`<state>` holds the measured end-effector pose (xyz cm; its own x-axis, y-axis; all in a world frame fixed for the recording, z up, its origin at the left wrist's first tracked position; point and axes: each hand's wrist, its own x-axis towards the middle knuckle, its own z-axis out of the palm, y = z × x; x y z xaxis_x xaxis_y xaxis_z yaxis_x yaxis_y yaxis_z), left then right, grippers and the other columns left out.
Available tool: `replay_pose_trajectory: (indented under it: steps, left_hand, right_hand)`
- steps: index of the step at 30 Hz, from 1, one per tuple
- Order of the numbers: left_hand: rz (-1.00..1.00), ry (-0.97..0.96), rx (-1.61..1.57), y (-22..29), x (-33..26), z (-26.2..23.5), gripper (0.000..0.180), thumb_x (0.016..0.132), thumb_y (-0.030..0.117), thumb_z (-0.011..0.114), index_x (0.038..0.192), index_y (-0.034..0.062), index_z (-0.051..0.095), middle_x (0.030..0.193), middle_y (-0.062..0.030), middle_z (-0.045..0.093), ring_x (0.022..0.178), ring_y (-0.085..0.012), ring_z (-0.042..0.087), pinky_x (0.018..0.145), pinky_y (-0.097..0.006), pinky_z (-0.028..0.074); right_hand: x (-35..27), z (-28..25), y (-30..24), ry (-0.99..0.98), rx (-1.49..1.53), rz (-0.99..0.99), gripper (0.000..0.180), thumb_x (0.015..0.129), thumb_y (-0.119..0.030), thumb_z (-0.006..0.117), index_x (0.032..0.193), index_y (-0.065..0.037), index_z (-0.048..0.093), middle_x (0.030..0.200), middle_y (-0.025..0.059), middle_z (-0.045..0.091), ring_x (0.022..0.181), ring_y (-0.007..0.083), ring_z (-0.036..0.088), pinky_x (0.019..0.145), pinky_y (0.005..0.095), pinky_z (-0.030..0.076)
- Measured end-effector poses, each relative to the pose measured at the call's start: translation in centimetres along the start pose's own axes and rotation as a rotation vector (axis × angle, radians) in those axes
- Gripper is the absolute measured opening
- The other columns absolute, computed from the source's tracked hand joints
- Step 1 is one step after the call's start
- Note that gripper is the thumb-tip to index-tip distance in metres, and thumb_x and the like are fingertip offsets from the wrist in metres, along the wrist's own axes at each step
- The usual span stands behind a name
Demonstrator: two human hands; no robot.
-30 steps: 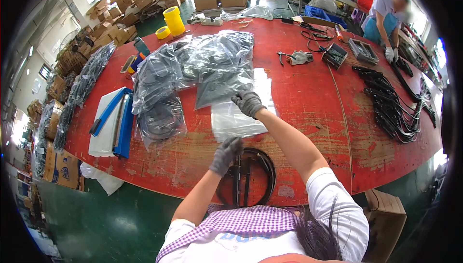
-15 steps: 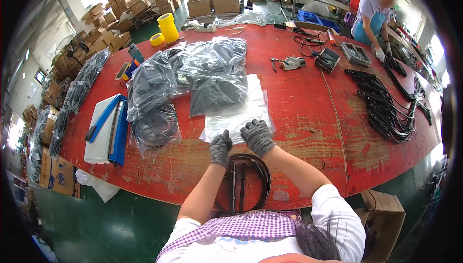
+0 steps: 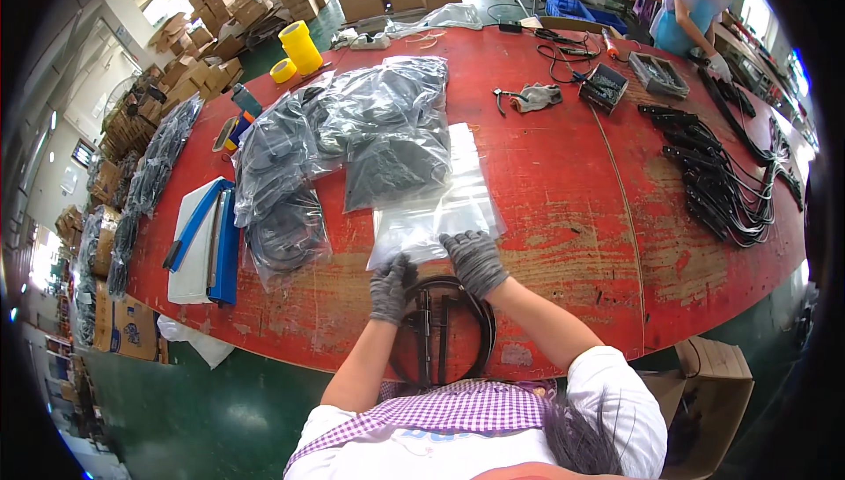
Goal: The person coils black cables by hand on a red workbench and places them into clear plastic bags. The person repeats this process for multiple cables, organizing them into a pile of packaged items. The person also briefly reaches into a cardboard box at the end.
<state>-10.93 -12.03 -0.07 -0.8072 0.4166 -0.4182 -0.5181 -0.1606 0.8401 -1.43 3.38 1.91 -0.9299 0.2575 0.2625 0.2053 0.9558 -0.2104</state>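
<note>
A stack of clear flat plastic bags [image 3: 431, 219] lies on the red table in front of me. My left hand [image 3: 392, 288], in a grey glove, is closed in a pinch at the near left corner of the top bag. My right hand [image 3: 476, 263], also gloved, rests on the near right part of the bags with its fingers laid over the plastic. Between my forearms, at the table's near edge, sits a coil of black cable [image 3: 488, 330] with straight black bars inside its ring. Bagged black coils [image 3: 387, 102] are piled just beyond the bags.
At left stands a blue-and-white paper cutter [image 3: 224, 242]. Yellow tape rolls [image 3: 301, 47] are at the back. Pliers [image 3: 502, 100], a work glove [image 3: 537, 97] and small parts boxes [image 3: 604, 87] lie far right. Black cabled parts [image 3: 704, 172] cover the right side, near a co-worker [image 3: 691, 14].
My left hand has drawn back slightly toward me and left, at the bag's corner. My right hand has shifted slightly nearer. At far right, the co-worker's gloved hand has moved.
</note>
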Motion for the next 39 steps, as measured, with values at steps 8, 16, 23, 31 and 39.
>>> replay_pose_trajectory:
  steps: [8, 16, 23, 31, 39]
  left_hand:
    - [0.085, 0.069, -0.005, -1.3, 0.5, -3.1, 0.015, 0.081, 0.018, 0.065, 0.070, 0.0108, 0.058, 0.060, 0.0015, 0.055, 0.050, -0.0088, 0.050, 0.046, -0.022, 0.040]
    - [0.936, -0.110, 0.971, 1.2, -4.2, -2.7, 0.008, 0.079, 0.020, 0.064, 0.075, 0.0141, 0.061, 0.078, -0.0028, 0.059, 0.065, -0.0180, 0.054, 0.059, -0.032, 0.045]
    - [1.263, 0.020, 1.541, -0.1, 0.7, 0.4, 0.016, 0.070, 0.017, 0.064, 0.086, 0.0155, 0.065, 0.101, -0.0070, 0.058, 0.096, -0.0246, 0.051, 0.078, -0.040, 0.043]
    - [1.196, -0.121, 1.734, 3.6, 2.9, -3.0, 0.015, 0.070, 0.017, 0.064, 0.082, 0.0085, 0.065, 0.092, -0.0062, 0.062, 0.082, -0.0245, 0.057, 0.070, -0.035, 0.047]
    - [0.699, -0.102, 2.045, 1.3, 1.4, -3.2, 0.039, 0.079, 0.016, 0.053, 0.116, 0.0020, 0.048, 0.088, -0.0117, 0.058, 0.074, -0.0254, 0.060, 0.061, -0.039, 0.049]
  right_hand:
    - [0.3, -1.8, 0.8, 0.022, 0.149, -0.091, 0.014, 0.072, -0.026, 0.062, 0.075, -0.012, 0.063, 0.072, 0.0085, 0.057, 0.075, 0.0272, 0.057, 0.065, 0.0407, 0.044]
    - [0.5, -1.4, 1.7, -0.116, 0.263, 0.069, 0.018, 0.076, -0.027, 0.057, 0.082, -0.011, 0.062, 0.078, 0.0126, 0.060, 0.077, 0.0319, 0.058, 0.073, 0.0420, 0.046]
    - [1.3, -3.9, -1.4, -0.014, 0.118, 0.039, 0.017, 0.075, -0.027, 0.059, 0.080, -0.011, 0.062, 0.077, 0.0115, 0.060, 0.079, 0.0291, 0.058, 0.071, 0.0405, 0.045]
    - [-2.3, -2.8, -0.7, 0.438, -0.225, -0.528, 0.030, 0.074, -0.025, 0.056, 0.101, -0.014, 0.059, 0.116, 0.0073, 0.050, 0.096, 0.0249, 0.050, 0.081, 0.0384, 0.040]
    - [-3.6, 1.4, 3.6, -0.264, -0.391, 0.167, 0.049, 0.077, -0.015, 0.051, 0.126, -0.019, 0.044, 0.085, 0.0143, 0.059, 0.083, 0.0261, 0.056, 0.067, 0.0390, 0.045]
